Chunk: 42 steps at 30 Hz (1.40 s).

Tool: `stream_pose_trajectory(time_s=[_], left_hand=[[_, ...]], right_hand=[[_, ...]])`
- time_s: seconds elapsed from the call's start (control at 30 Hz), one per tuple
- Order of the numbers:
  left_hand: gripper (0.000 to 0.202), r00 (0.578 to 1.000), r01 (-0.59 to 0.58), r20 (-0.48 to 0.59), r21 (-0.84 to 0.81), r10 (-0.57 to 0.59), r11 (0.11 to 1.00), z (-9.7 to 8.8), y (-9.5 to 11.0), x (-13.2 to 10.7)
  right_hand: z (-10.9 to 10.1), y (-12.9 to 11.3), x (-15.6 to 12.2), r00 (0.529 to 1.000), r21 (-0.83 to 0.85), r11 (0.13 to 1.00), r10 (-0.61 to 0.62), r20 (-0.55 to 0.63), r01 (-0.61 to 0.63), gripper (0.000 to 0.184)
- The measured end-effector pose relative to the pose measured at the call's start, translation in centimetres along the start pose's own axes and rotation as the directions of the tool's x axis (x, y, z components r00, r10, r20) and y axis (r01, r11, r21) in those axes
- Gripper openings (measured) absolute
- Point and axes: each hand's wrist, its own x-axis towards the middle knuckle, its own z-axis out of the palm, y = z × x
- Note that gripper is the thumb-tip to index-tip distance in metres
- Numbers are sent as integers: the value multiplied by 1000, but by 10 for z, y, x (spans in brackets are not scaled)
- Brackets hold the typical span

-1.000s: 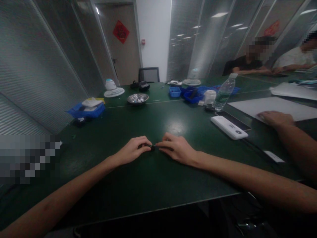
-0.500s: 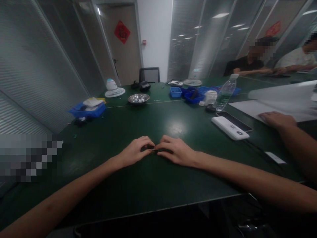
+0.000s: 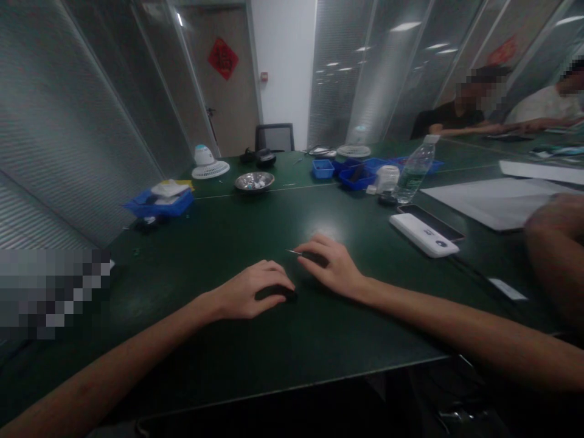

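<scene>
My left hand (image 3: 255, 291) rests low over the dark green table (image 3: 219, 353), thumb and fingertips pinched together. A small dark thing (image 3: 292, 295) shows at its fingertips, too dim to name. A little farther off and to the right, my right hand (image 3: 331, 264) is closed on a thin, silvery, pin-like piece (image 3: 294, 251), whose tip points left. The two hands are apart, with a narrow strip of table between them.
A metal bowl (image 3: 254, 182) with small pieces and several blue trays (image 3: 323, 169) stand farther back. A water bottle (image 3: 415, 171), a white power bank (image 3: 424, 235) and a phone (image 3: 431, 222) lie to the right. Another person's arm (image 3: 559, 243) reaches in beside white sheets (image 3: 488, 201).
My hands, close together before, have parted: the right moved slightly away from me with the thin piece, the left slightly nearer. The neighbour's hand drew back right, and the raised sheet came down.
</scene>
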Motion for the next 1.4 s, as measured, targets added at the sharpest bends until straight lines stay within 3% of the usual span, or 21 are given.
stream_pose_trajectory(time_s=[0.1,0.23,0.4,0.53,0.7,0.87,1.03,1.27,1.33,1.4], left_hand=[[31,1000,2,6,89,-3,996,-8,-13,-4],[33,975,187,-165,228,-151,956,-36,-61,-26],[39,876,450,-341,321,-342,833,-83,-121,-76],[46,806,576,-392,352,-443,738,-106,-143,-107],[48,731,646,-493,275,-472,712,-113,-157,-120],[51,718,633,-501,182,-483,752,-118,-165,-126],[52,690,680,-476,166,-546,714,-125,-167,-126],[39,709,685,-424,223,-564,693,-129,-167,-121],[37,693,696,-445,208,-567,687,-127,-162,-121],[35,651,722,-491,164,-579,672,-125,-158,-120]], right_hand=[[-1,-1,0,1000,-4,1000,-9,4,9,20],[-2,-2,-1,999,9,1000,-17,31,17,22],[-2,-1,-2,998,2,999,-44,42,44,24],[-2,-1,-2,996,1,998,-69,54,69,25],[-2,-1,-3,996,7,998,-67,56,67,26],[-1,0,-3,995,3,996,-88,56,88,25],[0,2,-3,994,-4,995,-96,54,96,25],[0,1,-3,994,6,996,-88,59,87,24],[0,1,-3,994,3,996,-91,62,91,24],[1,1,-3,993,-1,995,-103,61,103,24]])
